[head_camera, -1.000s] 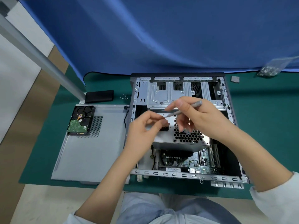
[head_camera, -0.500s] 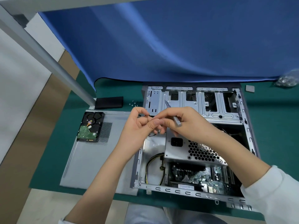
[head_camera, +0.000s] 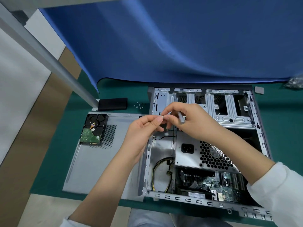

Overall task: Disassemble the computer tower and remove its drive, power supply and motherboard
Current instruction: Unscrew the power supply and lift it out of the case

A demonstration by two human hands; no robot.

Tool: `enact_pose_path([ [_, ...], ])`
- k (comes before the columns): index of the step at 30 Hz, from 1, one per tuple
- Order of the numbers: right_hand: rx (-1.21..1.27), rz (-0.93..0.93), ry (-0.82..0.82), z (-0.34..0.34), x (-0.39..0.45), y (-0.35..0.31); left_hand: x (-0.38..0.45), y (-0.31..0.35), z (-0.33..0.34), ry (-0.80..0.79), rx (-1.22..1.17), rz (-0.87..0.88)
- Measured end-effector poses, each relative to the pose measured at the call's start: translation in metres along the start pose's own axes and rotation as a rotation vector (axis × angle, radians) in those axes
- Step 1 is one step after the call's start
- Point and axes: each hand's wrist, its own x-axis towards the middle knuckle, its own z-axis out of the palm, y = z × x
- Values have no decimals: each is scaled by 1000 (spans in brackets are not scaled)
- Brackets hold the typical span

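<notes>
Our right hand (head_camera: 188, 122) grips the screwdriver (head_camera: 178, 112); left hand (head_camera: 144, 128) pinches something tiny. We judge the power supply (head_camera: 193, 154) heavy, rigid: lift by its casing.

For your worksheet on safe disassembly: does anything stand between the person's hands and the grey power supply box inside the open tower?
Nothing visible does. The grey metal power supply box lies uncovered in the open tower case, directly below both hands. The right hand holds a slim grey screwdriver, and the left hand meets its fingertips.
</notes>
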Motion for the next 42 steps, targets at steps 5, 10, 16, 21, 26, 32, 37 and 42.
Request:
enact_pose_path([
  [5,-22,-5,-32,1,13,5,11,2,-6,13,-6,-26],
  [10,-153,57,-90,4,40,23,40,1,-27,94,251,18],
  [16,-247,224,-111,13,94,44,110,-7,-73,390,684,60],
  [21,-193,321,-202,30,121,52,160,-27,-93,411,906,-13],
  [26,-157,350,-205,34,124,61,195,-49,-97,407,1059,-74],
  [32,-121,344,-193,39,126,70,219,-68,-98,406,1157,-65],
  [37,-113,333,-184,41,127,73,231,-72,-100,426,1131,-79],
  [42,-94,331,-179,40,126,74,235,-73,-96,432,1181,-97],
])
